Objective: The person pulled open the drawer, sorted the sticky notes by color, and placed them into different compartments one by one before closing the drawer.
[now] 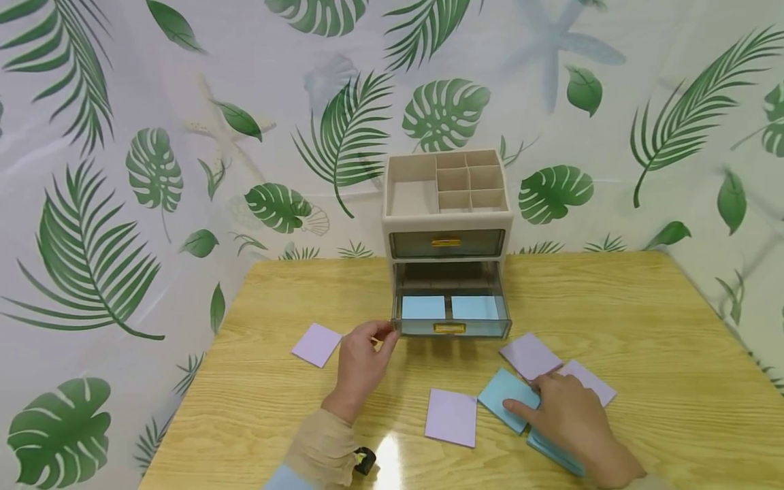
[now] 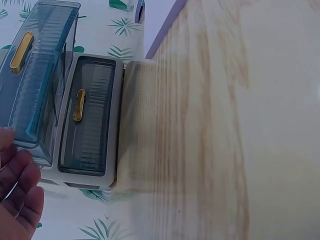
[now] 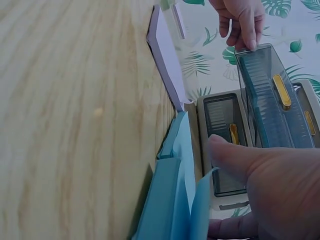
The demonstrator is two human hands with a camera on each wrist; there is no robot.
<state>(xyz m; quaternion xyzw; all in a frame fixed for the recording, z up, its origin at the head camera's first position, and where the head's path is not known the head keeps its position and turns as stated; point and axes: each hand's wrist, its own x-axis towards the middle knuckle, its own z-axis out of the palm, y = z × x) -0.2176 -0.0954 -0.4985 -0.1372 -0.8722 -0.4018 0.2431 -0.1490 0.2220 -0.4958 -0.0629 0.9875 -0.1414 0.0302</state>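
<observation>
My left hand pinches the left front corner of a clear grey drawer, which is pulled out of a cream desktop organizer. Two light blue sticky note pads lie side by side in that drawer. My right hand reaches over a blue sticky note pad on the table, thumb stretched out and apart from the fingers. Under its palm another blue pad is partly hidden. In the right wrist view, a loose blue sheet stands up close to the fingers.
Several lilac sticky note pads lie about: one at the left, one in the middle, two near the right hand. The organizer's upper drawer and bottom drawer are closed. A leaf-patterned cloth hangs behind the wooden table.
</observation>
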